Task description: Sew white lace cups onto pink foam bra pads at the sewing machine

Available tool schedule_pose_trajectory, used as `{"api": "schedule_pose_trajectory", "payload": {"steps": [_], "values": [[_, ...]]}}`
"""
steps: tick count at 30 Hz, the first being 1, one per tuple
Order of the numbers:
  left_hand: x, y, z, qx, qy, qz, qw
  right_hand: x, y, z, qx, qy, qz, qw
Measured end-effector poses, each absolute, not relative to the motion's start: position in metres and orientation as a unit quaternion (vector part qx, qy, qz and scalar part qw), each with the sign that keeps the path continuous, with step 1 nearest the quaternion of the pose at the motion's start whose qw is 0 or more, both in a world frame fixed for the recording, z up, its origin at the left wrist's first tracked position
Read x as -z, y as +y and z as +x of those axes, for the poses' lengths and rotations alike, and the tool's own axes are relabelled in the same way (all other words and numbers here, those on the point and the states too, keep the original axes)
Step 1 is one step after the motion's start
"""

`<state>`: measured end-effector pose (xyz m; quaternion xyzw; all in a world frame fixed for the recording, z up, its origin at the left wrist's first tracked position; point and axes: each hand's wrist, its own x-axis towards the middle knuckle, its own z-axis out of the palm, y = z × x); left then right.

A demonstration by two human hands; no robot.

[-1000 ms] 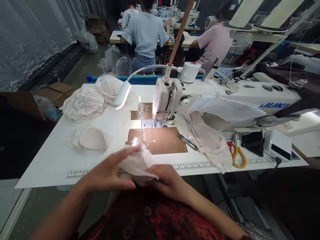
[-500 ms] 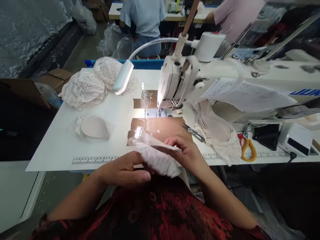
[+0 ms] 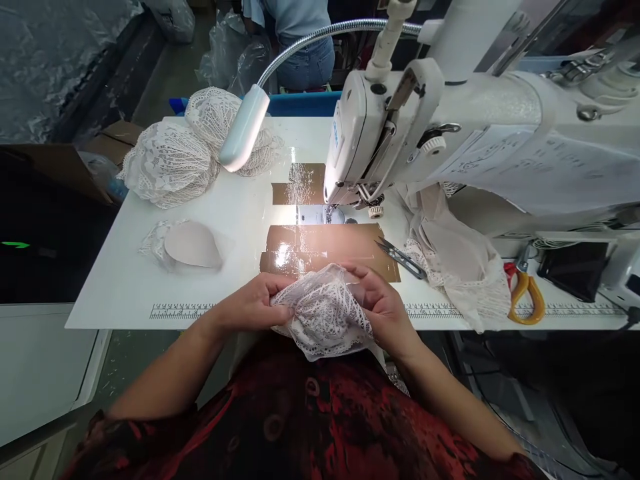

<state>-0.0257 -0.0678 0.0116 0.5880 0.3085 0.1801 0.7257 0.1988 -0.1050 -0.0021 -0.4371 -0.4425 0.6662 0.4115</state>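
A white lace bra cup (image 3: 327, 313) is stretched between my hands at the table's front edge, its patterned lace side facing up. My left hand (image 3: 255, 303) pinches its left edge, thumb on top. On the opposite edge my right hand (image 3: 383, 307) grips the lace, its fingertips partly behind the fabric. Just beyond the hands lies brown tape (image 3: 330, 243) stuck on the table. The sewing machine (image 3: 360, 140) stands past it, its needle area lit. Thread snips (image 3: 401, 258) rest on the tape's right end.
A lace-edged beige cup (image 3: 193, 245) lies at left, with stacked lace cups (image 3: 170, 163) behind it. A lamp (image 3: 245, 127) hangs over the table. Beige lace pieces (image 3: 460, 247) and orange-handled scissors (image 3: 527, 297) lie at right. A person (image 3: 303, 40) sits beyond the table.
The lace cup has turned from edge-on and blurred to spread out, lace side up. My left hand now pinches its edge. The view has tilted downward and closer to the machine.
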Motion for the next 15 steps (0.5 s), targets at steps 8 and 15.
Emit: {"api": "schedule_pose_trajectory", "payload": {"steps": [8, 15], "values": [[-0.016, -0.075, -0.016, -0.209, 0.349, 0.564, 0.719, 0.003, -0.094, 0.206, -0.61, -0.513, -0.455, 0.397], [-0.008, -0.074, -0.005, -0.321, 0.355, 0.323, 0.816, 0.001, -0.095, 0.211, -0.604, -0.477, -0.467, 0.435]]}}
